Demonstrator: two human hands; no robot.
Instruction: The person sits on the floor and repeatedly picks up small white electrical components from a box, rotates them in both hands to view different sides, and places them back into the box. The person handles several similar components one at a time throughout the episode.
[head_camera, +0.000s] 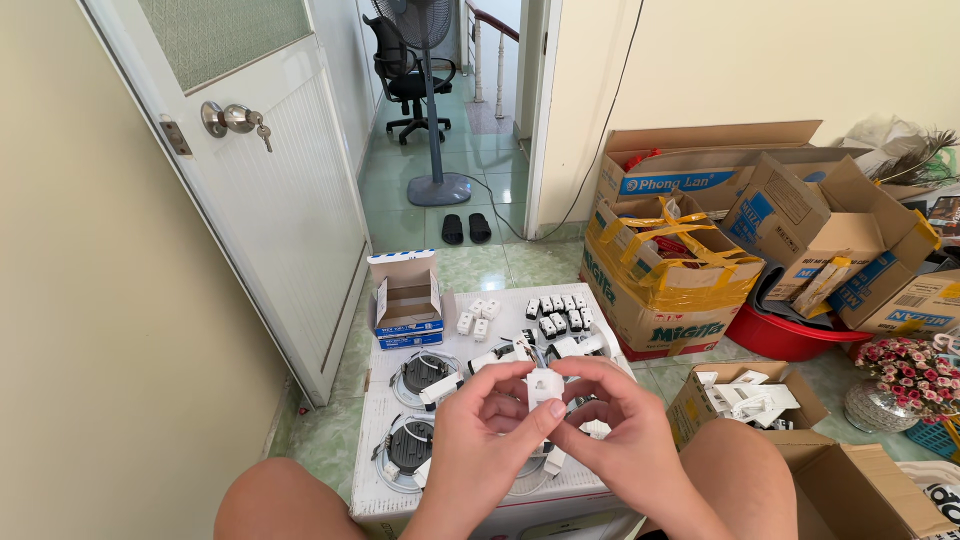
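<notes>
Two hands meet over the middle of the worktop (400, 490). My left hand (485, 430) and right hand (615, 435) both pinch one small white plastic fitting (545, 385), fingertips closed on it from either side, thumbs near its lower edge. It sits in the air between my hands, just above the worktop, roughly central in view.

Under my hands lie round recessed light housings (420, 372), dark inside with white rims, one more at the near left (405, 450). White connector pieces with wires (500, 358) lie just beyond my fingers. Farther back, small white and black terminal blocks (556, 315) sit in loose rows, a few white ones (476, 315) to their left. An open blue and white small box (405, 300) stands at the far left corner of the worktop.

My bare knees (270, 500) flank the worktop. Right of me, a low cardboard box of white parts (745, 395) sits on the tiled floor (480, 265), with bigger taped cartons (665, 270) behind it and a red basin (780, 335). Pink flowers (910, 370) stand far right. White door (290, 200) is open at left, fan (430, 100) and black slippers (466, 228) beyond.
</notes>
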